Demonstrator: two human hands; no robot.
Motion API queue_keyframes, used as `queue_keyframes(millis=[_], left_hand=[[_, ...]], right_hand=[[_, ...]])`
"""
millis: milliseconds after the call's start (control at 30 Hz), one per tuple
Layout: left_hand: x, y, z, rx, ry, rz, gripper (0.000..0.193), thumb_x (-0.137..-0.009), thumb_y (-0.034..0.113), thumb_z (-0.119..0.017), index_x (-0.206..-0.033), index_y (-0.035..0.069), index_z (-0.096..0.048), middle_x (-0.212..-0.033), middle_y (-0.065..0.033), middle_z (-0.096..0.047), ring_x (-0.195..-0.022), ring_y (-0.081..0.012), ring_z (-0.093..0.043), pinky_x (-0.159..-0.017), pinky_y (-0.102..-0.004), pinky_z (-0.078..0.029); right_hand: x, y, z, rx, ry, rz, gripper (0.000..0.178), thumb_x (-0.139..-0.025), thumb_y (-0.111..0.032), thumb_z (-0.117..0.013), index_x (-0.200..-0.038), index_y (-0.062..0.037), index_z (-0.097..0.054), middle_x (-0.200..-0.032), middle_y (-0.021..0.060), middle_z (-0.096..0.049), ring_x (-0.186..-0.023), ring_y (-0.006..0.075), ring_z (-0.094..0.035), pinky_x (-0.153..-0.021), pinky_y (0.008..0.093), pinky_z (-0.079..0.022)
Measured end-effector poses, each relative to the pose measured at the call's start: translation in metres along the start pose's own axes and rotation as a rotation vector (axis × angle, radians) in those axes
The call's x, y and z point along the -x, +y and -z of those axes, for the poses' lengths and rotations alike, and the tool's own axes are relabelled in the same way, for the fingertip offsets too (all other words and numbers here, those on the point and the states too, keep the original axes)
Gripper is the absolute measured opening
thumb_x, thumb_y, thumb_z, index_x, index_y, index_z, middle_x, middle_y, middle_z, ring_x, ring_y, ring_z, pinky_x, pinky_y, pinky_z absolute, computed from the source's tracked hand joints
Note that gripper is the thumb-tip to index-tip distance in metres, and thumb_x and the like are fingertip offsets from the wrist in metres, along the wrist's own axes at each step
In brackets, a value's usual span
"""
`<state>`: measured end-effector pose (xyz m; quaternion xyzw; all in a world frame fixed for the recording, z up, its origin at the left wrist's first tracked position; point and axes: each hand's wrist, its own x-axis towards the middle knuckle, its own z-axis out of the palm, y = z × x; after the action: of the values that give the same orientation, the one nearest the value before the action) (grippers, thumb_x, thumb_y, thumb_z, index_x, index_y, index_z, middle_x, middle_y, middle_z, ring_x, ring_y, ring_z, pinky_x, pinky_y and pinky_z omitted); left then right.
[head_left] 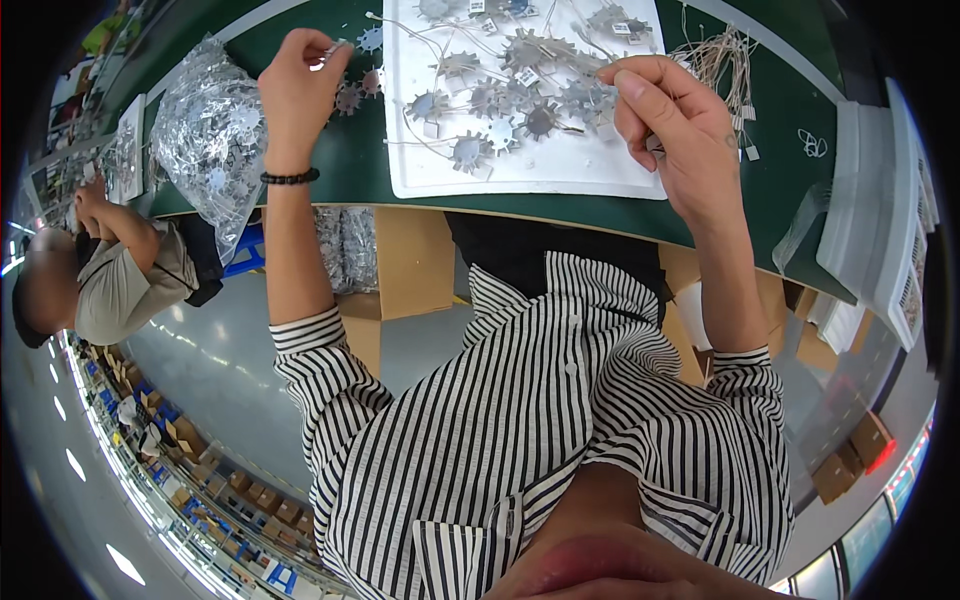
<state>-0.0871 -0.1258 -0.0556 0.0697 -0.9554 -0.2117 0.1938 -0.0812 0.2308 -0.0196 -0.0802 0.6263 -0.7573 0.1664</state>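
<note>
Working at a white tray (560, 178) crowded with silver pieces (470, 152)

Using bare fingers, a person in a striped shirt (470, 400) works from the near edge of a green table (350, 180). The left hand (303, 90) is over the table, left of the tray and toward its far part; its thumb and forefinger are pinched on a small pale piece (338, 48), of which I cannot tell the kind. The right hand (675, 115) is above the right side of the tray, with thumb and forefinger closed on what seems to be a thin cord (590, 42); the fingers hide a part of it.

The silver pieces, flat and toothed like gears, are spread over the tray and overlap in many places. Several show a cord and a small white tag, so I judge that these ones are done; for each single piece I cannot confirm it.

Just left of the tray lie a few loose toothed pieces (347, 98), on which I see no cord. Farther left, a clear bag (205, 110) is well filled with silver pieces. To the right of the tray lies a thick bundle of tagged cords (720, 60). Judging from this bag and this bundle, a large portion of the work is left.
</note>
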Motion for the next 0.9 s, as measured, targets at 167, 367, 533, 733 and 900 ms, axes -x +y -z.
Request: queue_keyframes(millis=[167,367,533,733,900], left_hand=[[0.026,0.054,0.015,0.753,0.091,0.266,0.024,-0.085,0.009,-0.074,-0.106,-0.002,-0.069,-0.098,-0.0090,-0.069,-0.083,-0.0194,-0.067,-0.076,-0.0244,-0.052],[0.061,0.114,0.019,0.970,0.201,0.263,0.026,-0.085,-0.001,-0.073,-0.110,-0.005,-0.067,-0.090,-0.0097,-0.070,-0.085,-0.0172,-0.069,-0.074,-0.0205,-0.053],[0.069,0.139,0.023,0.943,0.183,0.252,0.031,-0.080,-0.004,-0.077,-0.110,-0.003,-0.068,-0.092,-0.0088,-0.070,-0.080,-0.0118,-0.066,-0.075,-0.0194,-0.054],[0.072,0.142,0.021,0.828,0.230,0.215,0.032,-0.080,-0.003,-0.076,-0.111,-0.003,-0.068,-0.093,-0.0092,-0.070,-0.078,-0.0118,-0.065,-0.075,-0.0199,-0.055],[0.072,0.142,0.018,0.762,0.241,0.127,0.033,-0.080,-0.003,-0.075,-0.113,-0.002,-0.068,-0.093,-0.0085,-0.070,-0.076,-0.0112,-0.065,-0.074,-0.0200,-0.055]], right_hand=[[0.000,0.001,-0.017,0.089,0.009,0.111,0.013,-0.096,-0.008,-0.062,-0.102,0.0009,-0.068,-0.059,-0.0025,-0.049,-0.051,0.0049,-0.037,-0.047,0.0174,-0.029],[-0.002,-0.006,-0.055,0.464,0.023,0.443,0.003,-0.087,-0.002,-0.068,-0.089,-0.0016,-0.068,-0.055,-0.0062,-0.045,-0.050,0.0038,-0.034,-0.047,0.0176,-0.028],[-0.004,-0.008,-0.065,0.593,0.105,0.591,0.004,-0.082,0.000,-0.070,-0.083,-0.0027,-0.067,-0.054,-0.0078,-0.043,-0.049,0.0034,-0.033,-0.047,0.0181,-0.027],[-0.004,-0.007,-0.070,0.529,0.114,0.546,0.006,-0.079,0.001,-0.070,-0.082,-0.0038,-0.067,-0.053,-0.0079,-0.042,-0.049,0.0035,-0.033,-0.046,0.0183,-0.027],[-0.008,-0.008,-0.067,0.627,0.146,0.695,0.010,-0.076,0.003,-0.071,-0.081,-0.0048,-0.067,-0.053,-0.0076,-0.042,-0.048,0.0047,-0.033,-0.045,0.0197,-0.027]])
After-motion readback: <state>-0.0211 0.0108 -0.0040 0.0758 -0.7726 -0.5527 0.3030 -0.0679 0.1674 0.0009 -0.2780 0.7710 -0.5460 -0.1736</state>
